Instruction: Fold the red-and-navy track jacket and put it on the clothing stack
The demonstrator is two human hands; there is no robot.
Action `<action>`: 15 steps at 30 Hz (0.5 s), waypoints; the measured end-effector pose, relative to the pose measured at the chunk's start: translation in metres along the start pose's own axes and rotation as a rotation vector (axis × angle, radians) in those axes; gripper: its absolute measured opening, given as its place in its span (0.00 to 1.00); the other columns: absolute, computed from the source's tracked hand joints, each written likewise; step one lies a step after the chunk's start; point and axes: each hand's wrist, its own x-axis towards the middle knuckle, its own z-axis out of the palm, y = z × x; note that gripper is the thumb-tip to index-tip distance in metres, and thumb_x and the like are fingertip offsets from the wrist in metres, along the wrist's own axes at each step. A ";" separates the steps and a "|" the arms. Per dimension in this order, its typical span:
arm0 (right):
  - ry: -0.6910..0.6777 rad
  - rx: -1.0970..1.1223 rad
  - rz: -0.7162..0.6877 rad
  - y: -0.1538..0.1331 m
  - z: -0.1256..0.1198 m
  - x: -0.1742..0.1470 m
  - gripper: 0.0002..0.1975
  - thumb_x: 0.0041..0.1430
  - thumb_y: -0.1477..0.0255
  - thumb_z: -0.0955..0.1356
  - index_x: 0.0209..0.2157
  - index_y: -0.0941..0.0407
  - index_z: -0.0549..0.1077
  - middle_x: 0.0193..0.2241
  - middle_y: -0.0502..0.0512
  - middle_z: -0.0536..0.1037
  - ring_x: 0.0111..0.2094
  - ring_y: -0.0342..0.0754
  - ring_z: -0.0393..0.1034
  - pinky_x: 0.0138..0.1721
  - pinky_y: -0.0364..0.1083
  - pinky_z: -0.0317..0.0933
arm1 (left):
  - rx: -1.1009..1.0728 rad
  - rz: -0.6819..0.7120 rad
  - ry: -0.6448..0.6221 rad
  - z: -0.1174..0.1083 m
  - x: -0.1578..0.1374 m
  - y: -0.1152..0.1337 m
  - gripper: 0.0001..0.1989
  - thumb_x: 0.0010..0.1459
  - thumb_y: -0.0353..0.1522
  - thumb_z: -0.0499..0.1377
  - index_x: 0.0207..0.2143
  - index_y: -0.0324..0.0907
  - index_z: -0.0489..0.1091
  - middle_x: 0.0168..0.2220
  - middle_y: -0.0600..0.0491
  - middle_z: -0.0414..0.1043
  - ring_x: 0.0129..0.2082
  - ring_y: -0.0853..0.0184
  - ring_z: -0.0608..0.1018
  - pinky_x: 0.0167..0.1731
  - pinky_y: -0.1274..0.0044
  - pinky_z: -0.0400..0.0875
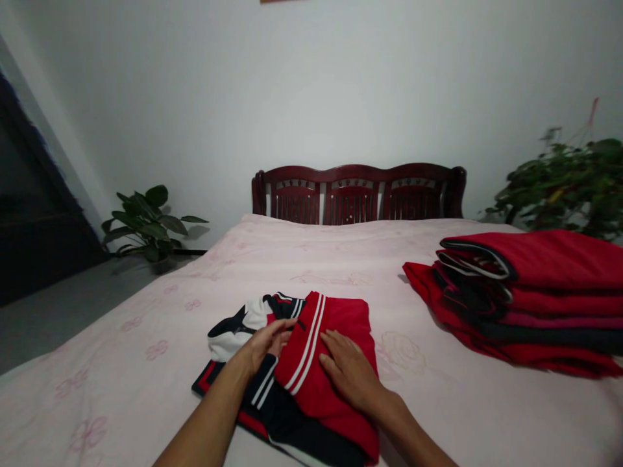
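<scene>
A partly folded tracksuit jacket (335,402) lies on the bed, red, navy and white, with double white stripes along a red folded part. My right hand (348,366) rests flat on the red fabric, fingers spread. At the left edge of that red fold is my left hand (268,340), its fingers stretched towards the fabric and touching it near the stripes. A white and navy collar area (243,327) shows beyond my left wrist. My forearms cover some of the lower part of the jacket.
A stack of folded red and dark clothes (545,292) sits on the right of the bed. The pink flowered sheet (160,350) covers the mattress up to a dark wooden headboard (357,191). Potted plants stand at left (150,224) and right (564,188).
</scene>
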 end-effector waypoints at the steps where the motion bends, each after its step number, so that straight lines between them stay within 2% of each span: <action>1: -0.004 -0.026 0.002 -0.003 0.001 -0.003 0.30 0.67 0.59 0.56 0.65 0.58 0.60 0.66 0.63 0.58 0.67 0.57 0.48 0.66 0.61 0.41 | -0.003 -0.029 -0.040 -0.010 -0.003 0.001 0.24 0.66 0.47 0.48 0.56 0.41 0.66 0.47 0.47 0.74 0.43 0.63 0.79 0.42 0.68 0.75; 3: -0.032 -0.060 -0.032 -0.011 0.003 -0.006 0.29 0.67 0.59 0.56 0.65 0.56 0.60 0.66 0.61 0.57 0.68 0.57 0.48 0.66 0.61 0.41 | 0.113 -0.064 -0.064 -0.020 -0.006 0.003 0.29 0.67 0.50 0.41 0.59 0.44 0.63 0.44 0.48 0.77 0.42 0.64 0.80 0.40 0.72 0.74; 4: -0.045 -0.079 -0.060 -0.014 0.005 -0.007 0.29 0.67 0.59 0.57 0.65 0.54 0.60 0.67 0.61 0.58 0.67 0.57 0.48 0.66 0.61 0.41 | 0.218 -0.065 -0.034 -0.020 -0.006 0.003 0.29 0.66 0.49 0.42 0.60 0.45 0.62 0.44 0.49 0.77 0.42 0.64 0.80 0.38 0.73 0.74; 6: -0.039 -0.121 -0.112 -0.017 0.012 -0.010 0.28 0.65 0.62 0.60 0.66 0.51 0.59 0.67 0.59 0.57 0.67 0.57 0.49 0.66 0.61 0.41 | 0.443 -0.043 0.087 -0.010 -0.004 0.002 0.27 0.63 0.45 0.50 0.61 0.43 0.61 0.44 0.48 0.78 0.41 0.64 0.80 0.38 0.74 0.73; 9: 0.025 -0.153 -0.141 -0.017 0.024 -0.013 0.31 0.63 0.67 0.62 0.67 0.50 0.56 0.68 0.59 0.55 0.67 0.57 0.49 0.66 0.61 0.41 | 0.604 -0.008 0.248 0.014 -0.002 -0.009 0.28 0.59 0.35 0.56 0.62 0.41 0.59 0.48 0.46 0.76 0.47 0.60 0.78 0.46 0.71 0.69; 12: 0.047 -0.104 -0.174 -0.010 0.028 -0.016 0.29 0.61 0.67 0.63 0.65 0.50 0.61 0.66 0.58 0.59 0.66 0.57 0.51 0.66 0.61 0.43 | 0.765 0.039 0.354 0.028 -0.006 -0.022 0.28 0.61 0.29 0.52 0.64 0.46 0.55 0.54 0.46 0.73 0.53 0.58 0.75 0.52 0.68 0.65; 13: 0.085 -0.079 -0.167 -0.005 0.026 -0.017 0.28 0.61 0.67 0.63 0.63 0.50 0.63 0.65 0.57 0.60 0.66 0.57 0.52 0.66 0.61 0.44 | 0.836 0.053 0.371 0.029 -0.008 -0.025 0.28 0.62 0.28 0.51 0.65 0.46 0.55 0.55 0.46 0.72 0.53 0.58 0.75 0.52 0.67 0.66; 15: 0.251 -0.021 -0.084 0.010 0.021 -0.018 0.27 0.61 0.68 0.62 0.61 0.52 0.65 0.65 0.58 0.61 0.66 0.57 0.51 0.66 0.61 0.44 | 0.993 0.091 0.385 0.027 -0.011 -0.026 0.27 0.63 0.27 0.50 0.64 0.44 0.56 0.55 0.45 0.73 0.51 0.58 0.77 0.49 0.67 0.69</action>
